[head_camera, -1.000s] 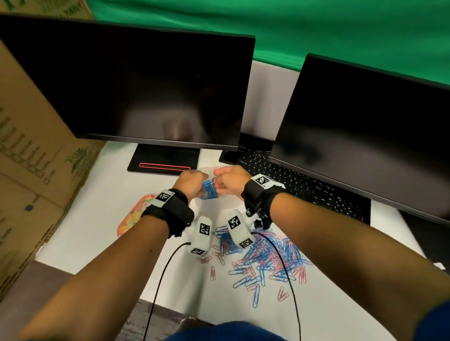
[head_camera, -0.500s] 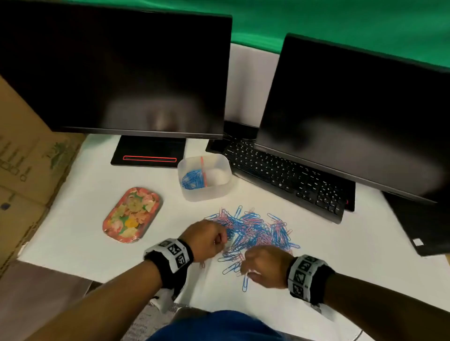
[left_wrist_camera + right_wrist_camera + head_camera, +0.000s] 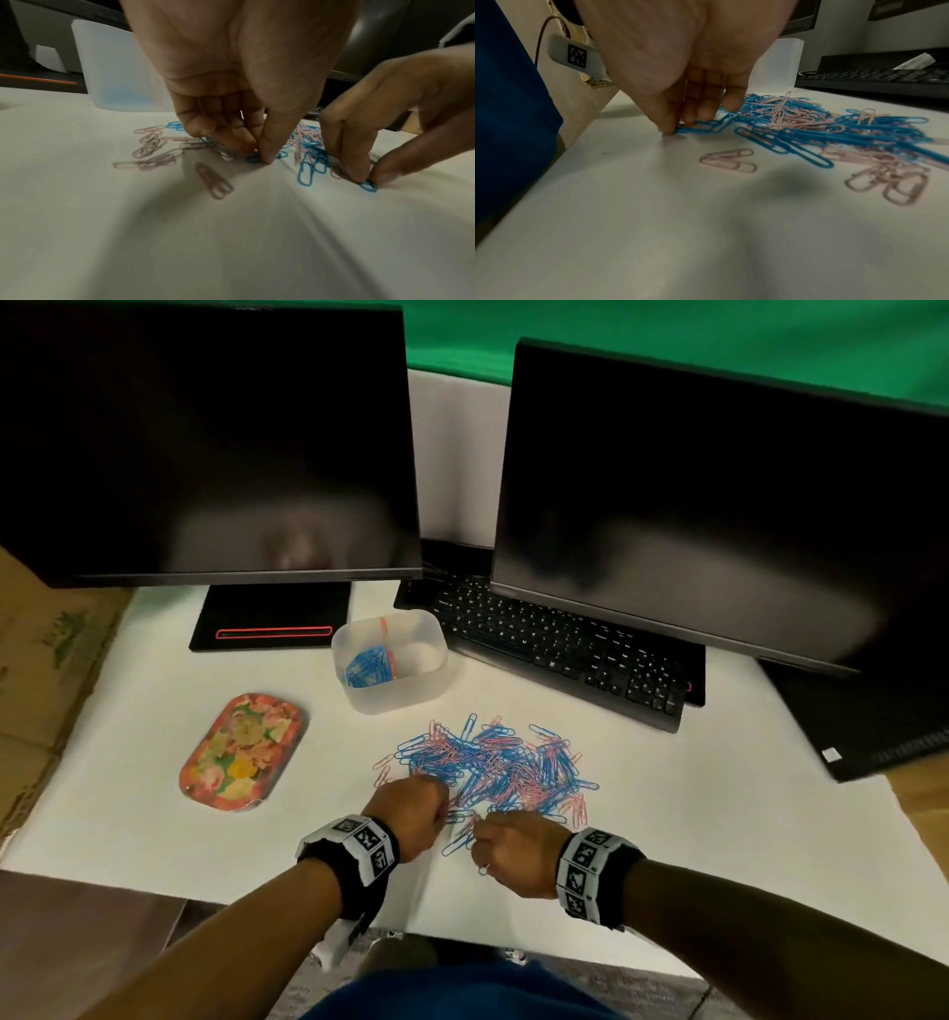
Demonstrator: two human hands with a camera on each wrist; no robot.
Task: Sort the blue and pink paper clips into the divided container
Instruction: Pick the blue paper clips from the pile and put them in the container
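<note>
A mixed pile of blue and pink paper clips [image 3: 493,765] lies on the white table. Behind it stands the translucent divided container [image 3: 405,693]; its left compartment holds blue clips [image 3: 365,667], and I see nothing in the right one. Both hands are at the pile's near edge. My left hand [image 3: 259,159] pinches a blue clip [image 3: 253,158] between thumb and fingers against the table. My right hand [image 3: 675,130] pinches another blue clip [image 3: 693,130] at its end. In the head view the left hand [image 3: 411,806] and right hand [image 3: 506,847] almost touch.
Two dark monitors [image 3: 205,444] [image 3: 719,505] and a black keyboard [image 3: 560,649] stand behind the container. A floral tray [image 3: 241,752] lies to the left and cardboard [image 3: 41,660] at the far left. Loose pink clips [image 3: 729,161] lie near the right hand. The table's front edge [image 3: 154,886] is close.
A second ago both hands were at the container with blue clips. They have come back toward me to the pile's near edge, and each now pinches a blue clip.
</note>
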